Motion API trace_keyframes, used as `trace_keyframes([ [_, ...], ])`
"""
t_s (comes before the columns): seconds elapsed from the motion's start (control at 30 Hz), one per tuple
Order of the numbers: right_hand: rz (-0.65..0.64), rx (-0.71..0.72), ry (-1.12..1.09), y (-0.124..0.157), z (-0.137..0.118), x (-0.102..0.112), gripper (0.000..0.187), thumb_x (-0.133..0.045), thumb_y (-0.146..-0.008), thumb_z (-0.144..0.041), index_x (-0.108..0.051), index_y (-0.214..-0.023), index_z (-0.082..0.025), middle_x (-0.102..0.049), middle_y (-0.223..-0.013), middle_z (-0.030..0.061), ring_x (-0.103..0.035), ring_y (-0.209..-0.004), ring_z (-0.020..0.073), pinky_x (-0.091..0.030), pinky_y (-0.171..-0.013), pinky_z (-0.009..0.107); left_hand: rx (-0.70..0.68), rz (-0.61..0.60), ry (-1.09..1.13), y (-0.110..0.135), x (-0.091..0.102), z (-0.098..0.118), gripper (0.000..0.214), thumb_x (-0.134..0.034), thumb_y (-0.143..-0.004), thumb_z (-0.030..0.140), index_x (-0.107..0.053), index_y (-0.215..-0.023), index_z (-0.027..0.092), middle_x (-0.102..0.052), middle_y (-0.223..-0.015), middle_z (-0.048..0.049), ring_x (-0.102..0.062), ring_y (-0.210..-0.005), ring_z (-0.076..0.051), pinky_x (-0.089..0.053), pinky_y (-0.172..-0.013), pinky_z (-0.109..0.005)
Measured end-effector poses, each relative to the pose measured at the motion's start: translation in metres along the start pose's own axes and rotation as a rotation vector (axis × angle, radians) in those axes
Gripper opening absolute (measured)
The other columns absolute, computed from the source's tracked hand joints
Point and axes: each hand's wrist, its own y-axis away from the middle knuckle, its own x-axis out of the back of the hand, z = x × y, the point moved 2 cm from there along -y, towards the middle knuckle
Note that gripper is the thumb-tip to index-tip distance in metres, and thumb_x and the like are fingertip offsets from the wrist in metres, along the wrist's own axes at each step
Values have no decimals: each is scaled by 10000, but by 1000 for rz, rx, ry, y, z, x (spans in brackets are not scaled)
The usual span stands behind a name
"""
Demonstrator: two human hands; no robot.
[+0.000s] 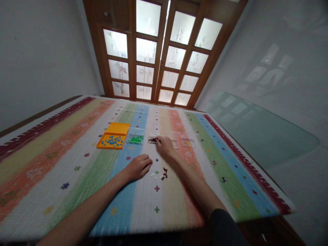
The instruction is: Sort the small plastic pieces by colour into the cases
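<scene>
My right hand (164, 146) reaches over a clear plastic box (149, 141) of small dark brown pieces (153, 139). Its fingers are drawn together at the pieces, and whatever they grip is too small to make out. Nearer to me, my left hand (139, 167) rests on the cloth with its fingers curled and pressed together; anything inside them is hidden. Between my forearms lies a loose pile of brown and white pieces (164, 173), with a few white bits (153, 175) to its left. Another clear box (175, 145) is partly covered by my right hand.
An open orange case (117, 128) holds several blue pieces (112, 140). Beside it stands a clear box of green pieces (135, 139). Farther right, another clear box (192, 143) contains a few yellow-orange pieces. A striped tablecloth (102, 191) covers the table; wooden glazed doors (133, 51) stand behind.
</scene>
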Motion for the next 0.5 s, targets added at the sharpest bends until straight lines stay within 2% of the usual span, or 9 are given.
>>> trace_keyframes([
  [0.13, 30, 35, -75, 7, 7, 6, 293, -518, -995, -237, -783, -1120, -228, -785, -1084, 106, -720, -952, 233, -469, -779, 275, -3, -5, -10, 0, 0, -1, 192, -450, -992, 197, -631, -931, 176, -608, -870, -61, -575, -821, -192, -478, -783, -315],
  [0.23, 16, 90, -165, 17, 20, 14, 280, -550, -959, -194, -782, -1117, -194, -788, -1063, 111, -716, -900, 216, -471, -766, 272, -12, -11, -19, 0, -1, 0, 200, -442, -997, 198, -629, -929, 171, -608, -866, -64, -572, -815, -193, -476, -775, -316],
  [0.3, -29, 148, -230, 27, 29, 20, 270, -578, -922, -165, -785, -1096, -169, -795, -978, 103, -696, -811, 188, -464, -737, 260, -10, -10, -19, 0, -1, 0, 208, -437, -1001, 202, -629, -928, 172, -606, -862, -62, -568, -810, -190, -476, -776, -316],
  [0.4, -141, 205, -314, 50, 41, 27, 263, -600, -896, -185, -788, -1077, -158, -748, -748, 41, -594, -616, 133, -412, -626, 229, -1, -9, -13, 0, 0, 0, 214, -435, -1003, 207, -632, -926, 175, -602, -859, -57, -565, -801, -182, -476, -779, -310],
  [0.5, -274, 232, -410, 76, 46, 29, 252, -628, -882, -252, -795, -1047, -159, -697, -679, 12, -529, -574, 114, -374, -575, 215, -2, -10, -11, 0, 0, 1, 212, -439, -1001, 204, -635, -925, 173, -603, -858, -59, -566, -793, -182, -472, -765, -307],
])
